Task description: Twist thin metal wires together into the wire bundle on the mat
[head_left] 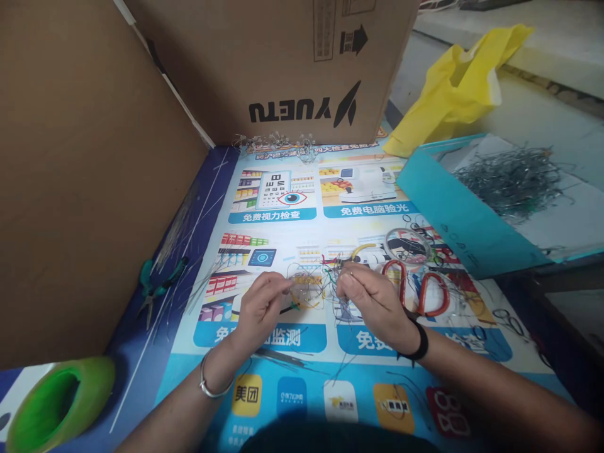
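Both my hands are over the middle of a printed poster sheet. My left hand (264, 303) is closed in a pinch, with a thin wire at its thumb and fingertips. A tangle of fine wires (309, 286) lies between the hands, with small yellow, green and red pieces in it. My right hand (375, 303) is closed too, its fingertips pinched on thin wire near the tangle's right edge. Next to this hand lie red-handled scissors (434, 294), partly covered by it, and a round clear dish or ring (408, 244).
Cardboard panels (283, 69) stand at the back and left. Teal-handled pliers (155, 286) and straight wires (177, 226) lie on the left. A green tape roll (101, 393) is at lower left. On the right are a blue box (465, 220) with wire pieces (514, 179) and a yellow bag (448, 94).
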{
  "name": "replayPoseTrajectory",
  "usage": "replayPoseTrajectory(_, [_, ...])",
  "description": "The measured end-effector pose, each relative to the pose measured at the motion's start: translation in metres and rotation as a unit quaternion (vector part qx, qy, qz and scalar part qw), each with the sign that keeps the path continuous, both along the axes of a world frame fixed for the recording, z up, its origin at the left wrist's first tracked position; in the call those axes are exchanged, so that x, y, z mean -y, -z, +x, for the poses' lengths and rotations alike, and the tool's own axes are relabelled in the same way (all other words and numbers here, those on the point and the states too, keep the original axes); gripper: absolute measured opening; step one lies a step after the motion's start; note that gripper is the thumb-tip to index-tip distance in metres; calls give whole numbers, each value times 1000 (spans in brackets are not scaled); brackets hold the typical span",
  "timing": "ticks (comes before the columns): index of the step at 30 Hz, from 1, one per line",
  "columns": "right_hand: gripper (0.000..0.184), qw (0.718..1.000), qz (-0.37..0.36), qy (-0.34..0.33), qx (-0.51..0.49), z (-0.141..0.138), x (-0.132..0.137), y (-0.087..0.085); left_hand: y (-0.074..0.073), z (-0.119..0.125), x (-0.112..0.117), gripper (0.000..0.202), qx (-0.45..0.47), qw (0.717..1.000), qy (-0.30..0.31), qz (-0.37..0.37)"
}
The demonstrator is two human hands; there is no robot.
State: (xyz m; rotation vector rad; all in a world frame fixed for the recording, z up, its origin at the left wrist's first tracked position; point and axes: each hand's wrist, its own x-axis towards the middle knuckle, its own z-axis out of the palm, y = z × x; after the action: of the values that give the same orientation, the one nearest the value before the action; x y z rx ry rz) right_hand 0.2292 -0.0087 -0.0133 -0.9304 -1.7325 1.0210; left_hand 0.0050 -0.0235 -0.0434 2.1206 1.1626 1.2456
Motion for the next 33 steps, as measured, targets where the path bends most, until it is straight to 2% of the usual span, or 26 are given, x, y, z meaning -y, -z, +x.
replayPoseTrajectory(15, [34,1000,7,-2,7,1,-1,2,5,0,-2,40,-78,997,9,19])
replayPoseTrajectory(23, [33,1000,6,0,10,-1,-1,3,1,3,0,18,-112,993,-29,-13])
replayPoseTrajectory(33, [34,1000,-1,2,21,-1,-1,4,-1,2,-1,11,-98,993,-50,48])
